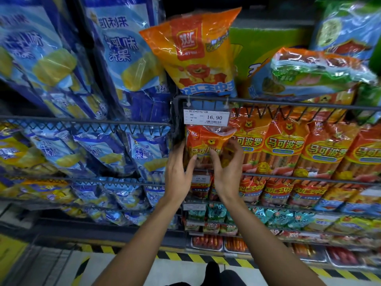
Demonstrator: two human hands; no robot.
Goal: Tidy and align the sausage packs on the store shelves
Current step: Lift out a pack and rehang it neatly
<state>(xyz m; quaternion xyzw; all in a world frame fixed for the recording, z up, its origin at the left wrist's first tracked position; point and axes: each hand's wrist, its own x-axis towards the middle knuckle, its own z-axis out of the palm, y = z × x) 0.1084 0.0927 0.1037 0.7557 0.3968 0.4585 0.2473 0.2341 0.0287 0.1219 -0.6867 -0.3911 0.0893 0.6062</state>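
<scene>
Store aisle with wire shelves (288, 104) stacked floor to top, so lots going on. Biggest chunk is the left side, where blue packs (123, 48) with yellow pictures on them fill every tier, leaning forward against the wire fronts. Right side is the sausage section: up top an orange bag (195, 52) stands tilted next to a green box (261, 48), and a green-and-orange pack (315, 73) lies flat across the rail beside it. Below that there's a row of orange sausage packs (305, 149) standing upright side by side behind the wire front. Lower tiers have shorter orange-and-blue packs (276, 193), then teal packets (261, 216), then clear trays of red sausages (207, 242) near the floor, which has black-and-yellow hazard tape (181, 256) along the shelf base. Both arms reach up to the leftmost sausage pack (206, 145) in that orange row, right at the left end of its shelf, just under a price tag (206, 117) reading 16.90. The left hand (178, 170) grips the pack's left edge, fingers curled behind it and thumb on the front. The right hand (226, 168) holds the right side, fingers wrapped round the edge with the thumb pressing the front. The pack looks about upright, touching its neighbour on the right.
</scene>
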